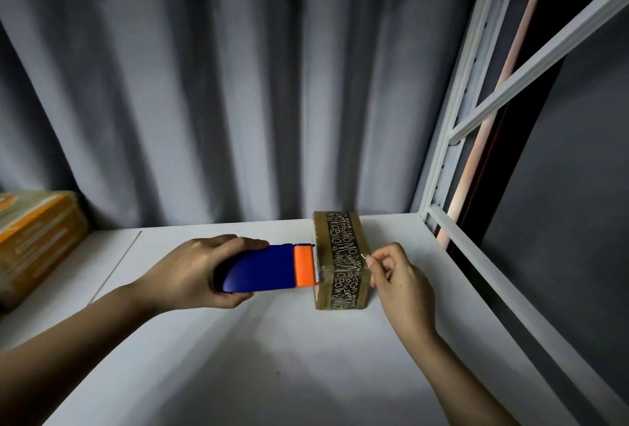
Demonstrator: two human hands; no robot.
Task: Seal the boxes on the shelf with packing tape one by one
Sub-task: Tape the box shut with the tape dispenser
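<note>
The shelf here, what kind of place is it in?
Probably a small packing or storage corner: a white metal shelf, a taped cardboard box with a tape dispenser against it, and wrapped parcels nearby.

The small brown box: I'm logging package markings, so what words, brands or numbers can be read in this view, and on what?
"MOMO": repeated on the dark patterned tape band running along the small brown box.
Smaller words between the repeats: too small and blurred to read.
Tape dispenser: no text visible.
Orange package at left: nothing readable.
</note>
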